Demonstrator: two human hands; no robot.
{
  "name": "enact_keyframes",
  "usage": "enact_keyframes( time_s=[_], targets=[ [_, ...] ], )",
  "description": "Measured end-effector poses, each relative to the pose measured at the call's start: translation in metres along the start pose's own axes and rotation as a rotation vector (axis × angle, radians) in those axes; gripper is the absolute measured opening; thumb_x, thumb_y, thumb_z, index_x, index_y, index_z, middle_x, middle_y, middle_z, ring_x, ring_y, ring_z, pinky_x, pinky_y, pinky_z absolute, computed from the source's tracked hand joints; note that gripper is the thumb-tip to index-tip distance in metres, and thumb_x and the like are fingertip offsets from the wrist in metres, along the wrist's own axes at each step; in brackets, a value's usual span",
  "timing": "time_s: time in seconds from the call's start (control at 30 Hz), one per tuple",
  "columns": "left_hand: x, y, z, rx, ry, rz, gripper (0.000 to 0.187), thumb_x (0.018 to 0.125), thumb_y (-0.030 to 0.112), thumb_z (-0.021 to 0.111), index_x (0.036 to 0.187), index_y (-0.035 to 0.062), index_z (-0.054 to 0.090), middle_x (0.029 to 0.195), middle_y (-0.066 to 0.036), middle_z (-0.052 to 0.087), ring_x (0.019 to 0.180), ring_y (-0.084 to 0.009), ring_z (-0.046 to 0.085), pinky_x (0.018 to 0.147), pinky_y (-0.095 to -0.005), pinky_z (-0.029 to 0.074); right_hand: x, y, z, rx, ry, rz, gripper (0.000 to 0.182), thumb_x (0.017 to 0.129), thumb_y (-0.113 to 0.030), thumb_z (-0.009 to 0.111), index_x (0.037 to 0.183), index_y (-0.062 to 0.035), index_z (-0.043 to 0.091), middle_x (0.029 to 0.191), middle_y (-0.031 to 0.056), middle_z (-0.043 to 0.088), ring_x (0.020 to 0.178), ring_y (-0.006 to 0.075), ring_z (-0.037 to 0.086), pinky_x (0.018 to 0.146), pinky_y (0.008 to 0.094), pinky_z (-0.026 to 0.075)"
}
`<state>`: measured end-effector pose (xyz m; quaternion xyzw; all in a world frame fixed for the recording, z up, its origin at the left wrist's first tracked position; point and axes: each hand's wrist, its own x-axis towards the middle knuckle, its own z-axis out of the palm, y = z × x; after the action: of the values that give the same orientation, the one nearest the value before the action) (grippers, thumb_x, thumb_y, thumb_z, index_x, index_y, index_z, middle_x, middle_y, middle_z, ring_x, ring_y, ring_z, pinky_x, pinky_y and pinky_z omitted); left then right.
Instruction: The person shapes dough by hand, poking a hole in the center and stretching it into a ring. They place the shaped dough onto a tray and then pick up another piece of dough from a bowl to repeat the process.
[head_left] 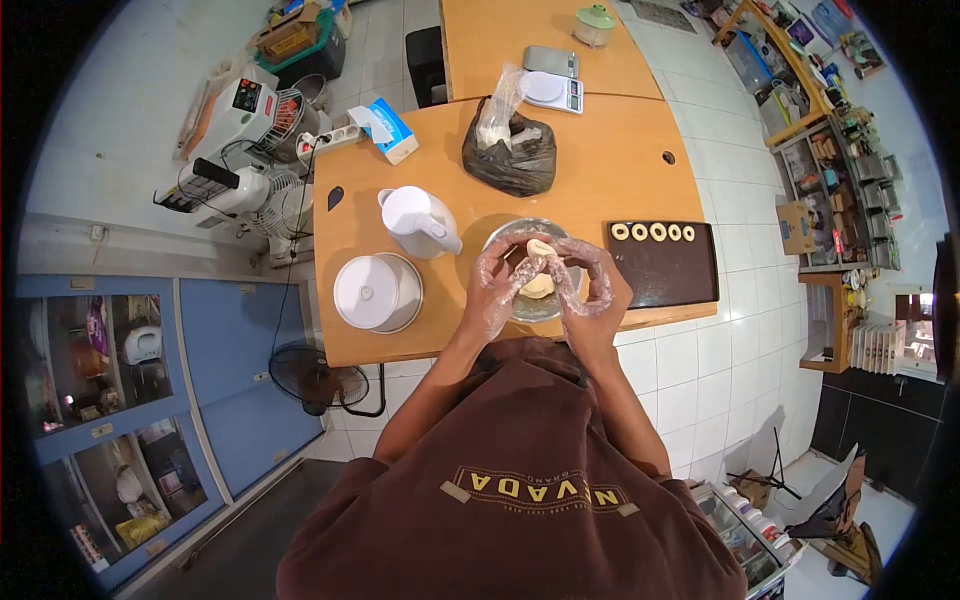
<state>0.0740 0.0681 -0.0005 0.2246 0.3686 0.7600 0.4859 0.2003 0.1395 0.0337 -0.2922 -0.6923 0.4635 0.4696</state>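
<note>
A small piece of pale dough (540, 247) is pinched between the fingertips of both my hands, above a metal bowl (512, 226). My left hand (495, 285) grips it from the left and my right hand (597, 285) from the right, their fingers closed around it. White flour coats the fingers of both hands. Below them, a larger lump of dough (538, 287) lies in the bowl, partly hidden by my hands. To the right, a dark baking tray (662, 275) holds a row of several ring-shaped dough pieces (656, 233) along its far edge.
A white jug (420, 222) and a round white lidded container (372, 292) stand left of the bowl. Farther back are a black plastic bag (520, 170), a tissue box (392, 130), a white kitchen scale (552, 91) and a grey scale (551, 62). The tray lies near the table's right edge.
</note>
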Motion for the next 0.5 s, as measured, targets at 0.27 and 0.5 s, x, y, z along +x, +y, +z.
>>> enact_keyframes(
  time_s=[0.27, 0.5],
  targets=[
    [-0.002, 0.005, -0.003, 0.136, 0.004, 0.114, 0.033, 0.092, -0.001, 0.073, 0.124, -0.0010, 0.066, 0.122, -0.009, 0.067, 0.115, -0.0194, 0.065, 0.101, -0.0334, 0.052, 0.011, -0.011, -0.008, -0.132, -0.077, -0.122, 0.030, 0.083, 0.003, 0.079, 0.112, 0.0013, 0.071, 0.105, 0.0159, 0.075, 0.097, 0.0270, 0.075, 0.086, 0.0364, 0.058],
    [0.000, 0.013, 0.002, 0.192, -0.044, 0.171, 0.031, 0.091, 0.000, 0.075, 0.121, -0.0014, 0.069, 0.120, -0.009, 0.064, 0.116, -0.0196, 0.062, 0.104, -0.0349, 0.048, 0.010, -0.015, -0.005, -0.190, -0.045, -0.107, 0.023, 0.087, 0.005, 0.077, 0.108, 0.0028, 0.069, 0.100, 0.0125, 0.075, 0.094, 0.0203, 0.073, 0.088, 0.0328, 0.056]
  ],
)
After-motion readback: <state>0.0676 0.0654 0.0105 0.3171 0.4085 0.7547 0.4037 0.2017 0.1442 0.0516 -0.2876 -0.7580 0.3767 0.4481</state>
